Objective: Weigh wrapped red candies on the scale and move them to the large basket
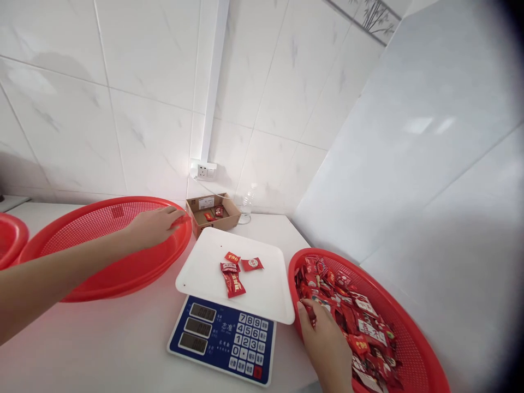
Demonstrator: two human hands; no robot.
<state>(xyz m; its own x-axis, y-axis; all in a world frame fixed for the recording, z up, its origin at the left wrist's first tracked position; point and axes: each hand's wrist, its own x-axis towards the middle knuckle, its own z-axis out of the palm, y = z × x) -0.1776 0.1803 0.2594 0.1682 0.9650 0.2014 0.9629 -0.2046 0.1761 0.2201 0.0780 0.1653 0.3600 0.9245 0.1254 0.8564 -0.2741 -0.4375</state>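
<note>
My left hand [155,225] reaches across to the far rim of a large red mesh basket [102,256] on the left, fingers curled on the rim. My right hand [325,344] lies in the red basket [413,349] on the right, which is full of red-wrapped candies [360,322]; its fingers are closed among the packets. Between the baskets stands a blue electronic scale [223,338] with a white tray [262,295] carrying several red candy packets [235,272].
A small cardboard box [213,214] with a few packets sits at the back by the tiled wall, beside a clear plastic bottle [246,204]. A wall socket [203,171] is above it. Another red basket [10,237] shows at the left edge. A white panel [429,164] rises on the right.
</note>
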